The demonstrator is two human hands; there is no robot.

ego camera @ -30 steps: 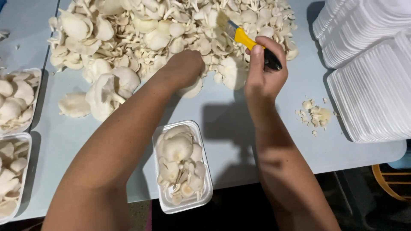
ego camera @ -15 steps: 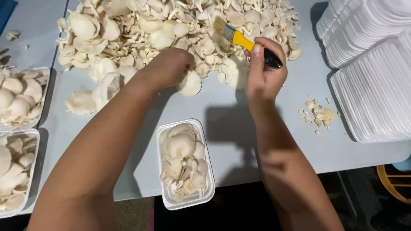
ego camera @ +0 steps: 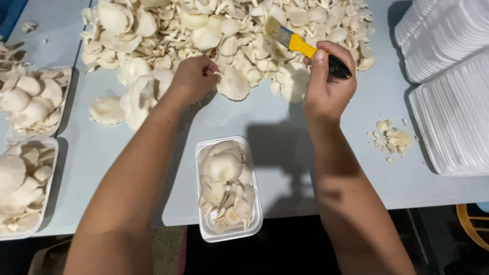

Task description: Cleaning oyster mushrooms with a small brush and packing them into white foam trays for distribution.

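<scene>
- Left hand (ego camera: 192,79) curled, pinching an oyster mushroom (ego camera: 233,84) at the pile's (ego camera: 168,30) edge.
- Right hand (ego camera: 326,84) gripping a yellow-handled brush (ego camera: 300,45).
- Filled tray (ego camera: 229,189) sits between the arms.

head view | worn on the person's head | faces steeply down | close over table (ego camera: 285,147)
</scene>
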